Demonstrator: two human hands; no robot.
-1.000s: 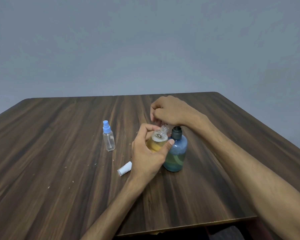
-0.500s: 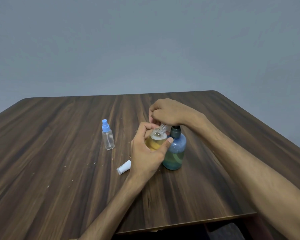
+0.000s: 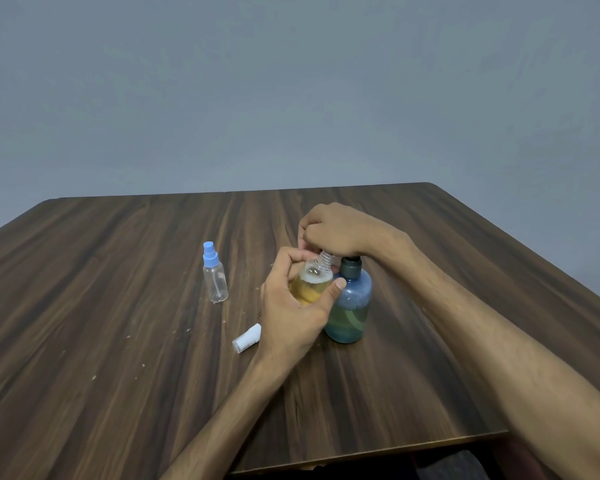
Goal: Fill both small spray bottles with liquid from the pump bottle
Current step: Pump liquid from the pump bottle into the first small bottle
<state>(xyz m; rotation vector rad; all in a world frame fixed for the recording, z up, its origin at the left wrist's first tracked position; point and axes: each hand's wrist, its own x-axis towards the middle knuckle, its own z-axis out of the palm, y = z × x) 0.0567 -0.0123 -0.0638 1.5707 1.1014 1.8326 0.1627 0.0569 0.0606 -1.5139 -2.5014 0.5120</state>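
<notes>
Status: bottle one mid-fill, bottle two untouched. Left hand (image 3: 291, 317) has its grip curled round the uncapped spray bottle (image 3: 310, 282), held tilted with its threaded neck up against the pump bottle (image 3: 350, 303) nozzle; yellow liquid fills most of it, so I'd judge it nearly done. Right hand (image 3: 336, 230) sits on top of the pump head, fingers curled over it, apparently pressing; the head itself is hidden under the hand. Pump bottle stands on the tabletop (image 3: 118, 341), touching the left thumb. Second spray bottle (image 3: 214, 273) stands well to the left, clear, empty-looking, blue sprayer on. White cap (image 3: 247, 338) lies by the left wrist. Left to do: top off, recap, then all of bottle two.
</notes>
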